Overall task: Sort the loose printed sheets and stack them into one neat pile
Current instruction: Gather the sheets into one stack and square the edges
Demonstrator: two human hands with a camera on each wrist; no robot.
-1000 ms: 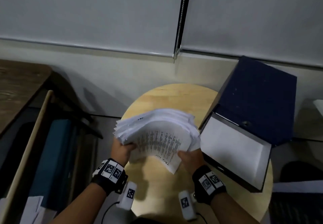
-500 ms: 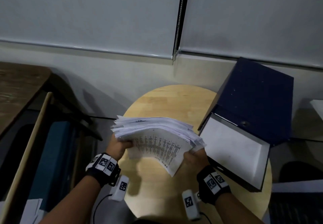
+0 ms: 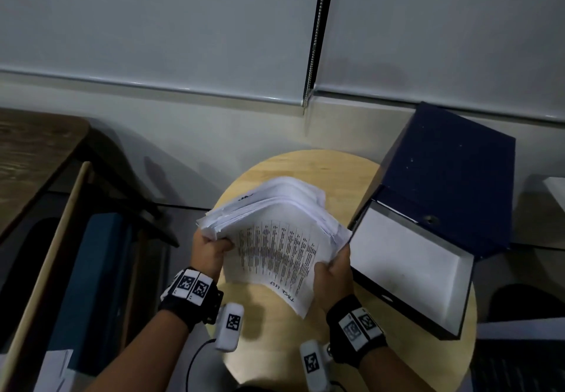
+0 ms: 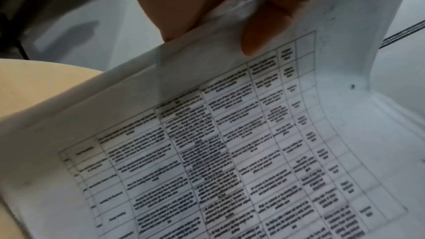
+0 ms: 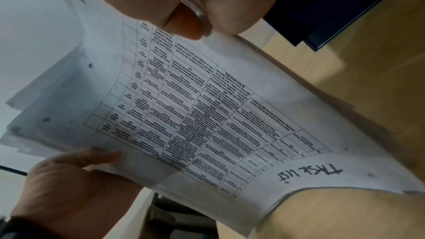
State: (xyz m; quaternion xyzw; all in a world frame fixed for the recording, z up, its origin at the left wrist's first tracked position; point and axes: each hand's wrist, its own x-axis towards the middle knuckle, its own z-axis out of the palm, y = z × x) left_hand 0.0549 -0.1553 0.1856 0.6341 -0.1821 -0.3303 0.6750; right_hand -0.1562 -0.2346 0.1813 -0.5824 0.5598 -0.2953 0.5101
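Both grips unchanged, sheets [image 3: 276,232] tilted up (fanned)

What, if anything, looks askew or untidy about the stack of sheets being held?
The sheets are fanned out, their edges misaligned between the left hand and right hand, and the front sheet's corner droops below the rest.

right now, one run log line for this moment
stage: squaring sheets | left hand: grips stack | right hand: grips stack | stack: held above round table, edges uneven
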